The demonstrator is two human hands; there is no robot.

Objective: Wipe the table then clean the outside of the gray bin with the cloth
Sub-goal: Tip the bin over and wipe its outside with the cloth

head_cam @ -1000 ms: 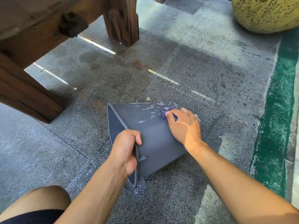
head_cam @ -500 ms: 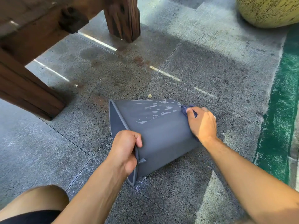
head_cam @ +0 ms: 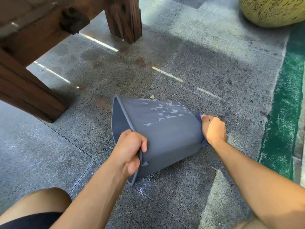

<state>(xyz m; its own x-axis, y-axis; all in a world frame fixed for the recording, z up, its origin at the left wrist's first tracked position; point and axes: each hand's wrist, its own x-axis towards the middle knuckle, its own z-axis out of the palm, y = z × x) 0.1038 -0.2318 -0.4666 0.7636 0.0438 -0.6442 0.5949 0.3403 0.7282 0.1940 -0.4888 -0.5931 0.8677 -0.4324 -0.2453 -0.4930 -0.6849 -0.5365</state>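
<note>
In the head view, the gray bin point(head_cam: 165, 134) is lying tipped on its side on the stone floor point(head_cam: 214, 63), its open mouth facing left toward the wooden table leg point(head_cam: 33, 96) and its closed base pointing right toward the green strip point(head_cam: 283, 113). So the bin's long axis is running left to right across the view, slightly raised at the rim end.

The left hand point(head_cam: 130, 151) is clenching the bin's rim at its near side, fingers curled over the edge, steadying it. The right hand point(head_cam: 213, 129) is sitting at the bin's base end, gripping the dark blue cloth point(head_cam: 199, 115) and pressing it against the bottom corner; only small bits of cloth are peeking out above and below the fist.

Wet streaks are shining on the bin's upper far wall, just left of the cloth. The right hand is therefore the nearer one to the unwiped surface, and I judge the next stroke is calling for a pull leftward along the wall toward the rim.

Room is looking generous: bare floor lies beyond the bin's far side, the table leg stands well apart to its left, and the yellow pot point(head_cam: 272, 10) is sitting far off beyond its base.
</note>
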